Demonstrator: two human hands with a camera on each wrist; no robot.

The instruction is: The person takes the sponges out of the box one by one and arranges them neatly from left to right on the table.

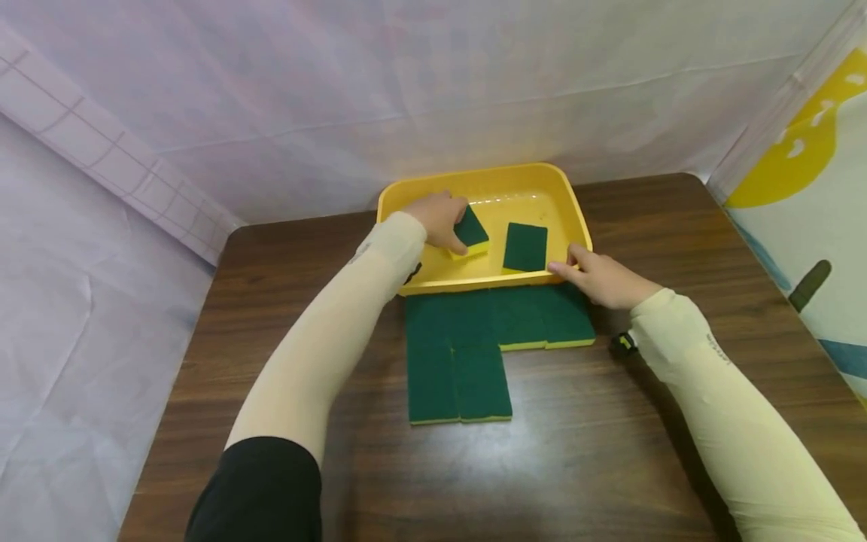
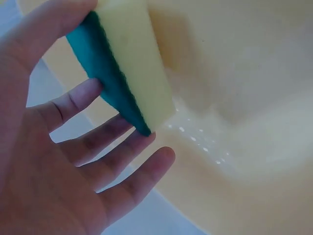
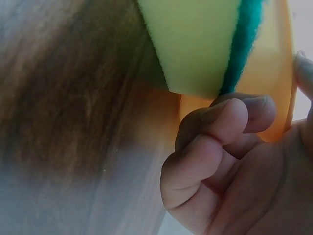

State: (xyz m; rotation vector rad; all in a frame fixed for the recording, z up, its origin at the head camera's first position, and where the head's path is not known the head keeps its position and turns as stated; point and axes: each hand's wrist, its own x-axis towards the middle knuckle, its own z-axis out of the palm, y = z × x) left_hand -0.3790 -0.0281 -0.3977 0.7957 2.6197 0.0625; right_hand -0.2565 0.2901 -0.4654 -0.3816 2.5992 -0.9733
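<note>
Inside the yellow plastic basin (image 1: 572, 203), my left hand (image 1: 436, 218) pinches a sponge (image 1: 472, 228) with a green scouring top and yellow foam below. The left wrist view shows the thumb and fingertips at the edges of this sponge (image 2: 134, 58), which tilts above the basin floor. At the basin's front right corner, my right hand (image 1: 606, 278) grips the rim, thumb over it and the other fingers curled outside. A second sponge (image 1: 525, 247) lies in the basin, green side up, near the right thumb.
Several sponges (image 1: 477, 324) lie green side up, edge to edge, on the dark wooden table (image 1: 582, 444), just before the basin. The row nearest the basin is wider than the front row. A pale cloth wall (image 1: 325, 83) stands right behind the basin.
</note>
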